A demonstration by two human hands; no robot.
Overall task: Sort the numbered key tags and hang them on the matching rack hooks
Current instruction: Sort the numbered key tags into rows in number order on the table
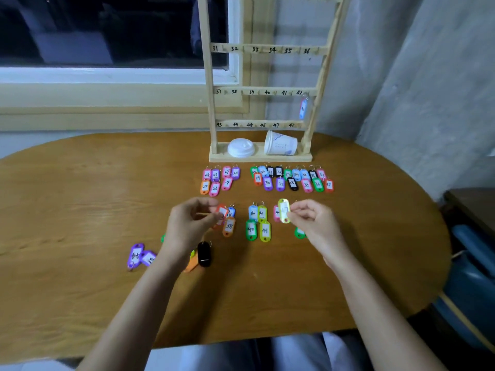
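A wooden rack (267, 92) with numbered hooks stands at the table's far side; one blue tag (303, 109) hangs under hook 42. Several coloured key tags lie in sorted groups: one with 25 to 28 (218, 179), a row from 29 to 37 (292, 178), and a 40 and 41 group (258, 223). My left hand (191, 223) pinches a red tag (221, 211) above the tags marked 38 (229, 226). My right hand (312, 219) pinches a yellow-green tag (284, 210) just above the table.
A white lid (240, 147) and a tipped paper cup (280, 144) lie on the rack's base. Two purple tags (140, 255), a black tag (204, 253) and an orange tag (191, 264) lie loose near my left wrist. A wall stands at right.
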